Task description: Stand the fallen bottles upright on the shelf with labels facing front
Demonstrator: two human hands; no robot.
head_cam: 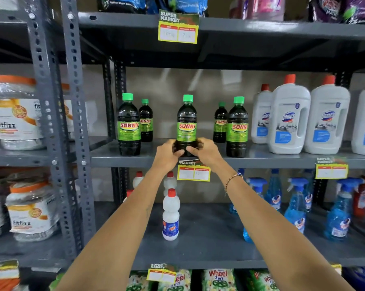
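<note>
A dark Sunny bottle [186,120] with a green cap stands upright at the front middle of the grey shelf [272,159], its label facing me. My left hand [168,153] and my right hand [204,151] both wrap around its base. Two more Sunny bottles [128,124] stand upright to the left, one behind the other. To the right stands another pair of Sunny bottles [237,127], also upright with labels forward. No bottle lies on its side on this shelf.
White Domex jugs [288,120] fill the shelf's right end. Below are white red-capped bottles [171,215] and blue spray bottles [296,206]. Fitfizz jars [15,114] sit in the left rack. Price tags [193,172] hang on shelf edges.
</note>
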